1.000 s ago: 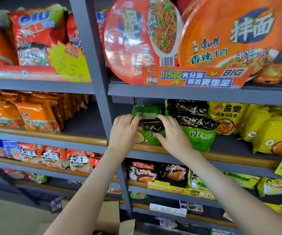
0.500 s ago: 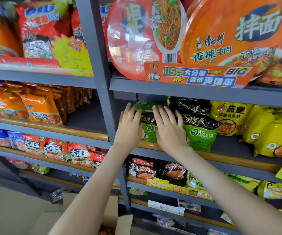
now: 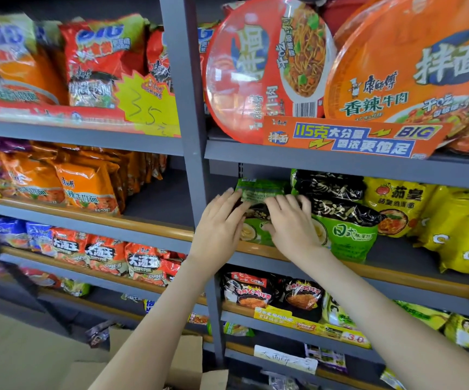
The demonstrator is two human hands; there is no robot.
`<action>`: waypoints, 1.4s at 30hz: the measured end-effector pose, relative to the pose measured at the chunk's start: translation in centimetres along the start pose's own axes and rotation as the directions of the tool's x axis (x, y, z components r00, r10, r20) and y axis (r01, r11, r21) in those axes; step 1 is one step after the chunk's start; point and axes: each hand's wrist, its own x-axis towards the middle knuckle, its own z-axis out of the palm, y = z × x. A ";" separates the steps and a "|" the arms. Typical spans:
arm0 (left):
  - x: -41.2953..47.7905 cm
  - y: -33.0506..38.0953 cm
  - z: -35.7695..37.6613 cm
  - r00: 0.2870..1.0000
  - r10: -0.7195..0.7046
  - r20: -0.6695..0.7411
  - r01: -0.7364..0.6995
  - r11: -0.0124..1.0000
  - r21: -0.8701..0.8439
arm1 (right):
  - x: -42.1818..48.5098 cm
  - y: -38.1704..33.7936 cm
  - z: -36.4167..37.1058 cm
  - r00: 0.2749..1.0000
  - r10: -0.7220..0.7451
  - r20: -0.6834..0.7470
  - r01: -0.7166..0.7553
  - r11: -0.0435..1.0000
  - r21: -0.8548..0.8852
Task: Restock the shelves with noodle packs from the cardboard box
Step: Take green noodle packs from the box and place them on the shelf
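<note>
The left hand (image 3: pixel 219 229) is flat, with its fingers straight and held close together, and the fingertips lie on the left edge of a green noodle pack (image 3: pixel 258 191). The right hand (image 3: pixel 292 228) is also flat, its fingers straight and a little spread; they lie over the dark band on the front of the same pack, and the thumb reaches out to the left, lower on the green part. Neither hand curls around the pack; both only press on its front. The pack stands upright between the two hands, at the left end of the shelf (image 3: pixel 413 253), just behind the wooden rail (image 3: pixel 396 274) on the front edge. Its top edge shows above the fingers and its lower part shows between the two palms.

Just to the right of the right hand a second green pack (image 3: pixel 343 229) of the same kind leans forward, touching the first, and then come yellow packs (image 3: pixel 396 204). The grey post (image 3: pixel 188 108) of the rack rises directly left of the left hand. Beyond it, on the same level, stand orange packs (image 3: pixel 87 190), and one level lower red packs (image 3: pixel 143 263). On the level above the hands are a red bowl (image 3: pixel 267 66) and an orange bowl (image 3: pixel 413 57). The cardboard box (image 3: pixel 185 358) is on the floor, low between the forearms, well apart from the hands; what is inside it I cannot tell
</note>
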 end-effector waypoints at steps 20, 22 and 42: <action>-0.8 -0.4 -0.3 0.992 0.059 0.114 -0.090 0.955 0.283 | -2.7 -1.5 0.9 0.970 -0.034 -0.242 0.041 0.999 0.024; -0.9 -0.4 -0.7 0.990 0.122 0.072 -0.137 0.948 0.287 | -3.2 -1.5 0.4 0.959 -0.040 -0.281 0.056 0.997 0.052; -7.4 -1.7 -14.3 0.984 -0.007 -0.179 0.084 0.902 0.424 | -4.9 -8.0 -4.1 0.930 -0.250 -0.268 0.351 0.819 0.453</action>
